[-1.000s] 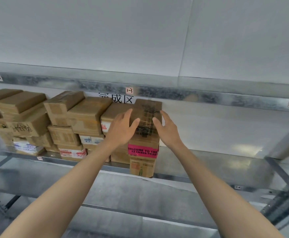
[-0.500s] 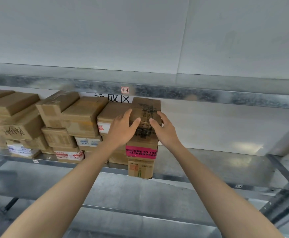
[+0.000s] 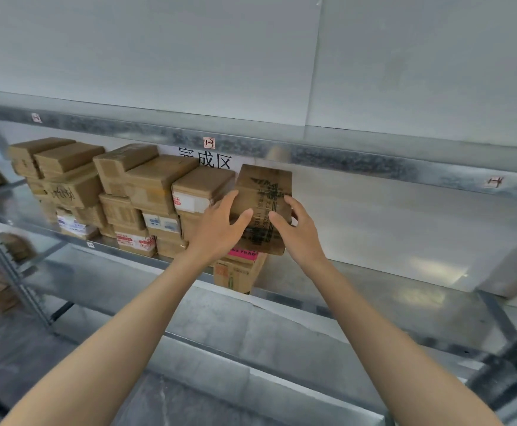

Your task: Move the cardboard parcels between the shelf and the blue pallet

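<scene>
A brown cardboard parcel (image 3: pixel 263 192) with black printed tape sits tilted on top of the rightmost stack on the metal shelf (image 3: pixel 374 281). My left hand (image 3: pixel 220 232) grips its left side, thumb on the front. On the right side my right hand (image 3: pixel 297 235) grips it the same way. Its front edge overhangs a box with pink tape (image 3: pixel 243 255), which rests on a lower box (image 3: pixel 235 276). The blue pallet is out of view.
More cardboard parcels (image 3: pixel 146 192) are stacked in several piles to the left on the same shelf. An upper shelf beam (image 3: pixel 374 161) runs just above the stacks. A lower shelf level (image 3: pixel 251 333) lies below my arms. Shelf surface to the right of the stack is bare metal.
The top parcel has come forward and tilted in my hands, now covering most of the pink tape below it. My view has shifted slightly to the left.
</scene>
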